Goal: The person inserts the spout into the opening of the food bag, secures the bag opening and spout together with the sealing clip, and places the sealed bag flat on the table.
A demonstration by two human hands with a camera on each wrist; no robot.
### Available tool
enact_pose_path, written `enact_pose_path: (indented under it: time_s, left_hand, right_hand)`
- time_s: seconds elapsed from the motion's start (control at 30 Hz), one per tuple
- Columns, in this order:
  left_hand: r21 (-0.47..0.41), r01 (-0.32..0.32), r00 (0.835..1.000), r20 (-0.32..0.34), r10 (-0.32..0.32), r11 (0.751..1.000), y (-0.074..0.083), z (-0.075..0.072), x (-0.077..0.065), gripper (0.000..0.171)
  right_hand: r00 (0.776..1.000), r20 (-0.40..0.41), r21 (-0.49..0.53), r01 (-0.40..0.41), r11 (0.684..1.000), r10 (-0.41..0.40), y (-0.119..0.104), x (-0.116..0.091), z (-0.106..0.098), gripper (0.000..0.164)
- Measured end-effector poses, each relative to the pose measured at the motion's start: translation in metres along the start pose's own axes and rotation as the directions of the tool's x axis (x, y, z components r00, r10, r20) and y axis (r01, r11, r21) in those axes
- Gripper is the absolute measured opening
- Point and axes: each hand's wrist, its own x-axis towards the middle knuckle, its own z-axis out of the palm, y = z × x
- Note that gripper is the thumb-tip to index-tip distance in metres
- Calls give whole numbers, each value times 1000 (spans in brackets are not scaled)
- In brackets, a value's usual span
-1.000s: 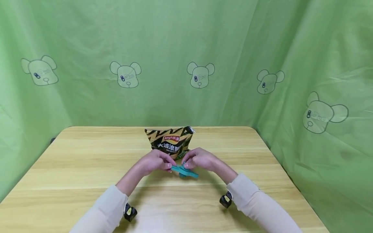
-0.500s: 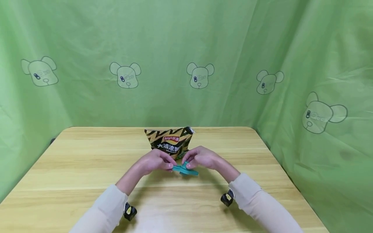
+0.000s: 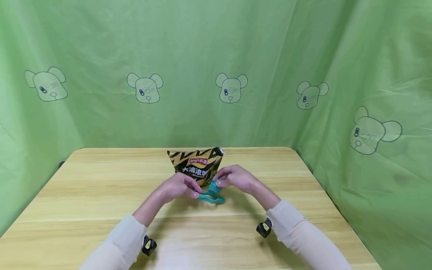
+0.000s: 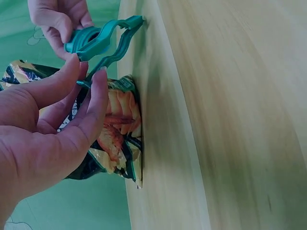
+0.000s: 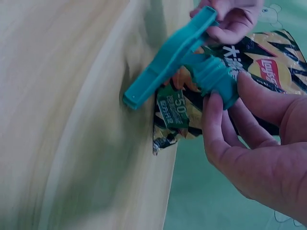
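While our left hand [image 3: 179, 184] pinches one end of the teal, plastic-looking clip [image 5: 168, 57], our right hand [image 3: 237, 177] grips its ribbed, rounded knob [image 5: 213, 76] between thumb and fingers. Two slim, wavy bars of it bow apart. We hold it on the near side of the glossy, crinkled chip bag [image 3: 195, 163], which stands on the worktop [image 3: 101, 187], pale with streaked wood grain; green cloth [image 3: 189, 48] hangs in soft folds at the far side

Teal clip [image 5: 165, 58], partly covered by right hand [image 5: 261, 153], snack bag [image 3: 192, 163], lower corner hidden behind left hand [image 3: 179, 185], sleeves [image 3: 118, 243] cut off.
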Motion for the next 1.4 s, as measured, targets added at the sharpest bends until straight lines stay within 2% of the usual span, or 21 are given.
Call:
enact_pose_path:
  time_s: [0.2, 0.27, 0.47, 0.53, 0.73, 1.0, 1.27, 1.4]
  left_hand:
    - [3, 44, 998, -34, -44, 999, -7, -3, -3, 21]
    - [2, 53, 998, -40, -53, 999, -11, -1, -3, 23]
    - [118, 53, 996, -79, -44, 992, -20, 5, -5, 22]
    - [145, 50, 995, -95, -36, 988, -19, 5, -6, 21]
    - [148, 49, 993, -116, -32, 988, -14, 2, -6, 17]
    - [178, 40, 989, -149, -13, 983, -17, 1, -5, 6]
    - [188, 50, 985, -172, -18, 981, -15, -3, -5, 9]
    - [202, 54, 982, -186, -15, 978, -9, -5, -6, 10]
  right_hand:
    - [1000, -21, 98, -21, 995, 23, 3, -1, -5, 30]
    - [999, -17, 99, -27, 995, 29, 6, -2, -5, 30]
    - [1000, 10, 122, -25, 992, 24, 14, -4, -5, 33]
    - [1000, 16, 138, -21, 990, 19, 15, -4, -6, 33]
    - [999, 24, 172, -25, 985, 21, 15, -3, -8, 32]
    - [999, 45, 190, -12, 982, 3, 17, -2, -9, 33]
    - [999, 35, 188, -15, 982, 9, 15, -3, -9, 30]
    - [1000, 22, 189, -13, 982, 8, 14, -3, -9, 30]
